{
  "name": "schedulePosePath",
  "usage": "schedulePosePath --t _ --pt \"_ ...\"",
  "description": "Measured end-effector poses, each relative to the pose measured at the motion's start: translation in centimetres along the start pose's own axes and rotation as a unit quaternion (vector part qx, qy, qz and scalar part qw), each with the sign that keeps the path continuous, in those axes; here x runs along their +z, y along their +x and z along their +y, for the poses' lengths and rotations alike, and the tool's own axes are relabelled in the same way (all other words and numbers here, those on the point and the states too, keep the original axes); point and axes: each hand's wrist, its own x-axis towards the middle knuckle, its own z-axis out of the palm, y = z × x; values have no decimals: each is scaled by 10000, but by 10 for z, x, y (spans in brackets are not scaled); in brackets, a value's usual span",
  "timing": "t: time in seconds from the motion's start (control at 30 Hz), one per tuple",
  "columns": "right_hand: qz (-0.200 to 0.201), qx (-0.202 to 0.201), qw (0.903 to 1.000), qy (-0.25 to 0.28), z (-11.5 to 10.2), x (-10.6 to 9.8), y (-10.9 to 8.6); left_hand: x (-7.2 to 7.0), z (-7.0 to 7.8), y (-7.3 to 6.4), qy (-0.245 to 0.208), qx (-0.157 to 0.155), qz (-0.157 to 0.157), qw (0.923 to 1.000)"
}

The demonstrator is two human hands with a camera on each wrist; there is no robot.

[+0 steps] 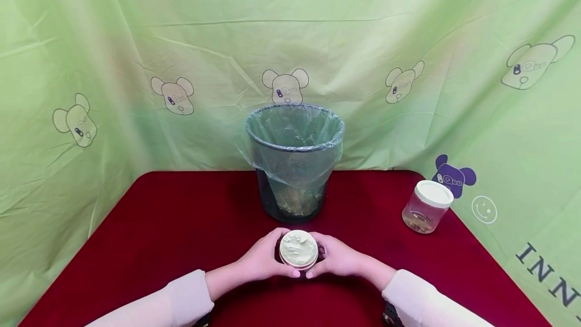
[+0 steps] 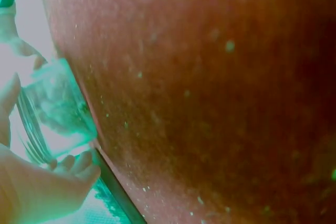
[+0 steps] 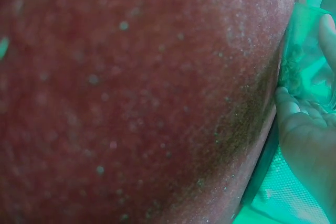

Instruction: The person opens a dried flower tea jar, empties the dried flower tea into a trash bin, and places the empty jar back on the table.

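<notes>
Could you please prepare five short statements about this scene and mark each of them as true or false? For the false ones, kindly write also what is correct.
1. The left hand and the right hand hold one container together. True.
2. The mesh bin stands on the table, beyond the container. True.
3. The mesh bin is unlined. False: a translucent bag lines it.
4. In the head view, the white-lidded jar stands left of the mesh bin. False: it stands to the right.
5. A green backdrop hangs behind the table. True.
</notes>
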Motion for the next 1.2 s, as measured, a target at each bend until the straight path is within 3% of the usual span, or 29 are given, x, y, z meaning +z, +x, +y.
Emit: schedulePosePath --t 0.2,0.6,0.73,0.87,1.0,1.2 --pt "8 74 10000 33 1 -1 1 4 3 -1 501 133 174 9985" --pt "67 105 9999 105 0 1 -1 -2 4 -1 691 174 93 9974" --pt "77 75 9999 110 0 1 -1 -9 2 3 633 230 -143 9976" --pt "100 85 9999 67 -1 0 -1 -18 -2 10 490 332 -588 9965" --pt "139 124 9998 -48 -1 0 -2 -23 -9 18 286 533 -1074 9924" --pt "97 112 9998 -95 2 0 -1 -25 -17 27 -3 753 -1486 9860"
